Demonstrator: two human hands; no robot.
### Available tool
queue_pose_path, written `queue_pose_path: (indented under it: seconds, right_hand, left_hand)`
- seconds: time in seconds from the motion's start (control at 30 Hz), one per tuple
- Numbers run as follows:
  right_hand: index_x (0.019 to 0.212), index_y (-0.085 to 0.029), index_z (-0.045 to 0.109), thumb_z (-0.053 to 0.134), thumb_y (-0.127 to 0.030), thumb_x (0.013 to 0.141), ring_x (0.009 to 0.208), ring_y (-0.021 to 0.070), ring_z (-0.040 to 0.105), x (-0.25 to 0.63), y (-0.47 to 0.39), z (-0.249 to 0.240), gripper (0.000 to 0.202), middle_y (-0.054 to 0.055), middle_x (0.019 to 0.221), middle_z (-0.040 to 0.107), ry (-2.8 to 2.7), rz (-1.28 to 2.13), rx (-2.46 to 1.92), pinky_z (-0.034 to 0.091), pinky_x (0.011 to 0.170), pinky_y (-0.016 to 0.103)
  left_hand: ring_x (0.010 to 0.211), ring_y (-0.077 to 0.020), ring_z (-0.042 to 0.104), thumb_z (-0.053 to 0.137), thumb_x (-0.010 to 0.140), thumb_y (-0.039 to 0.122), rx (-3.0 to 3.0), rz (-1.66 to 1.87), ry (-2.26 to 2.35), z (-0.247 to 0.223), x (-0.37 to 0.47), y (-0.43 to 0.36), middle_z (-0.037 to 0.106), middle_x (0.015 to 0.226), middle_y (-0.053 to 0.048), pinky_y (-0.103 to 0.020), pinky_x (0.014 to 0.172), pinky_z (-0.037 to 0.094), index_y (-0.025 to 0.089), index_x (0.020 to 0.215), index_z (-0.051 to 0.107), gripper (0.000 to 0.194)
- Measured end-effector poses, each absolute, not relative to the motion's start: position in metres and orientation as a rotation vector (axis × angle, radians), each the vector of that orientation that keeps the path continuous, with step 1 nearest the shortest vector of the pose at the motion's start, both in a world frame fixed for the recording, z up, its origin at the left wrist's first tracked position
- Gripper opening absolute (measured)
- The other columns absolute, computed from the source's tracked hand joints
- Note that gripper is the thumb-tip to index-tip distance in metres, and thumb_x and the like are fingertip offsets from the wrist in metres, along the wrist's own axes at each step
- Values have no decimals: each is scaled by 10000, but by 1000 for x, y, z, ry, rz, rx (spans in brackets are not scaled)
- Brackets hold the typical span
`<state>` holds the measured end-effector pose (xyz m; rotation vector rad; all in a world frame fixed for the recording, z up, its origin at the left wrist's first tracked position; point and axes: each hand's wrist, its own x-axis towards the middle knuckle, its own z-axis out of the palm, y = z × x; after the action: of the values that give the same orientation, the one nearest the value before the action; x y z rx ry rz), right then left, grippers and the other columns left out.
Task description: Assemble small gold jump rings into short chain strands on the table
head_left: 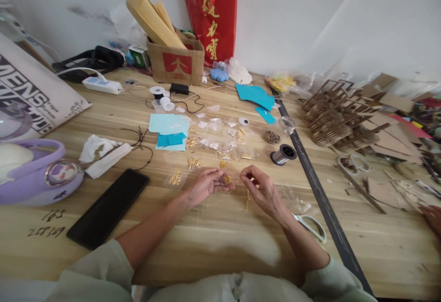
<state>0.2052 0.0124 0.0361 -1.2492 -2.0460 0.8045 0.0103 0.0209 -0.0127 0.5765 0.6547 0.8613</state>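
My left hand [206,185] is turned palm up, with its fingers curled around a cluster of small gold jewellery findings [227,179]; whether a clear bag lies under them I cannot tell. Just to the right, my right hand [261,187] is closed in a pinch. A thin gold chain [247,201] dangles below its fingers. Beyond both hands lie small clear bags of gold pieces, such as gold beads [195,162] and more gold findings [175,178]. Silver pieces [214,145] sit in bags further back.
A spool of wire [283,154] and scissors [312,226] lie to the right, near a dark strip [319,191]. A phone [108,207] rests at left. Blue cards [170,139], a cardboard box [177,65] and brown wooden frames [334,118] stand around. Another person's hand [432,217] shows at the right edge.
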Motion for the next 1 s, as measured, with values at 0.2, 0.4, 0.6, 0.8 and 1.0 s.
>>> queue_pose_path:
  seconds: [0.2,0.4,0.6,0.8,1.0]
  right_hand:
    - [857,-177,552,469,-271,911,682,119,525,197,17,30,136,24,795,576,-2029,843,-1259,410,578,225]
    - [853,-174,562,477,-251,905,680,122,525,198,19,30,126,28,801,573,-2078,807,-1270,415,601,236]
    - [861,-176,583,473,-241,910,676,123,526,200,19,31,136,28,803,560,-2142,760,-1255,416,605,241]
    - [884,-179,610,482,-240,913,663,123,527,200,20,28,145,35,813,560,-2176,738,-1221,414,598,241]
    - [938,-183,634,448,-252,939,695,135,550,200,20,30,198,42,808,553,-2203,688,-1211,423,632,245]
  left_hand:
    - [730,-196,710,635,833,228,556,876,638,-15,11,21,716,792,-117,-273,702,553,71,890,631,167]
    - [741,-202,710,641,831,224,567,885,655,-14,12,20,715,807,-112,-280,713,548,73,881,638,158]
    - [761,-210,709,669,811,256,604,885,663,-13,13,18,709,829,-106,-286,726,542,75,889,642,199]
    - [761,-193,700,692,796,273,636,872,660,-14,14,18,705,899,-120,-295,738,539,81,907,639,228]
    - [747,-173,694,700,790,278,628,870,657,-15,13,18,700,901,-106,-292,744,543,86,906,648,231]
